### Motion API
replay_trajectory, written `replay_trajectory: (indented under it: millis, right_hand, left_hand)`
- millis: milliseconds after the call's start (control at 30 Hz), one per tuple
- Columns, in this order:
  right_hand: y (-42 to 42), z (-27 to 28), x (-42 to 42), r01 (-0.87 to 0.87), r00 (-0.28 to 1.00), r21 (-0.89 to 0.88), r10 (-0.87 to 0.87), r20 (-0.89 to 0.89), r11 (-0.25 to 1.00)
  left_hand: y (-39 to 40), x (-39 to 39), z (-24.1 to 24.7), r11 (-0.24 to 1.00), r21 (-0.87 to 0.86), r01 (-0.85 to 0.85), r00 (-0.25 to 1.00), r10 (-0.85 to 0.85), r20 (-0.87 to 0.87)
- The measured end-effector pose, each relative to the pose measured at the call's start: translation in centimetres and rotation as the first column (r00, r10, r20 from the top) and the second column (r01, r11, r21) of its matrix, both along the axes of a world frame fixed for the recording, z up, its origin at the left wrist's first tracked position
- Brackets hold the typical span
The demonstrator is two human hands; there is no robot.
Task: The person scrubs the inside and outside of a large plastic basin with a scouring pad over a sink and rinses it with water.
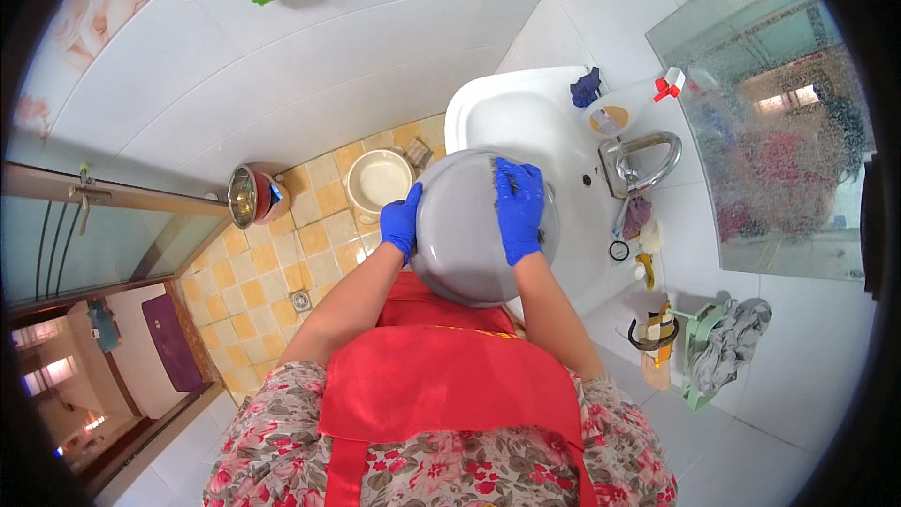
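Note:
A grey plastic basin [457, 225] leans over the front edge of the white washbasin [486, 95], its smooth outer side towards me. My left hand [400, 223], in a blue rubber glove, grips the basin's left edge. On the basin's right part lies my right hand [519, 211], gloved the same way, with its fingers bent over a dark scrubber [495, 172]. Most of that scrubber is hidden under the glove, so its exact kind is unclear. Behind the washbasin's bowl stands a chrome faucet [637, 162].
A clear spray bottle [609, 118] and a dark blue cloth [586, 88] sit on the washbasin's back ledge. On the tiled floor [324, 225] stand a cream basin [380, 179] and a metal bowl [243, 197]. A mirror [774, 127] hangs right; a green rack [700, 352] holds grey cloth.

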State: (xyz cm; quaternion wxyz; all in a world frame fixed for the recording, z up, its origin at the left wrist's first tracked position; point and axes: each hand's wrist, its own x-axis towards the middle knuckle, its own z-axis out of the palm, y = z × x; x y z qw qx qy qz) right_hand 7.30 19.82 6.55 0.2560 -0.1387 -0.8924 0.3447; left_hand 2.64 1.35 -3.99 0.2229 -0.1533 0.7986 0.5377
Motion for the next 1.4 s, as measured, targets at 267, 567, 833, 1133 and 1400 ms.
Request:
replay_trajectory:
  millis: [267,567,833,1133,1400]
  right_hand:
    - [-3.8,1.2,4.0,-0.215,0.966,0.173,0.183,0.181,0.961]
    - [-2.8,-1.1,0.5,-0.217,0.959,0.347,0.133,0.25,0.913]
    - [-4.9,-0.7,1.5,-0.283,0.929,0.396,0.148,0.339,0.874]
    - [-2.5,-1.7,-0.6,-0.185,0.977,0.377,0.128,0.171,0.908]
    - [2.0,0.1,-0.3,0.177,0.979,-0.281,-0.197,-0.044,0.943]
  left_hand:
    - [-0.3,0.7,-1.5,0.998,0.044,-0.034,0.999,0.034,0.01]
    - [-0.5,0.8,-2.3,0.991,0.085,-0.102,0.995,0.099,0.031]
    - [-0.8,0.9,-1.9,0.996,0.054,-0.076,0.997,0.077,-0.019]
    - [-0.7,0.6,-0.7,0.994,0.066,-0.083,0.996,0.081,0.044]
    - [-1.1,0.5,-2.4,0.997,0.046,-0.057,0.998,0.056,0.018]
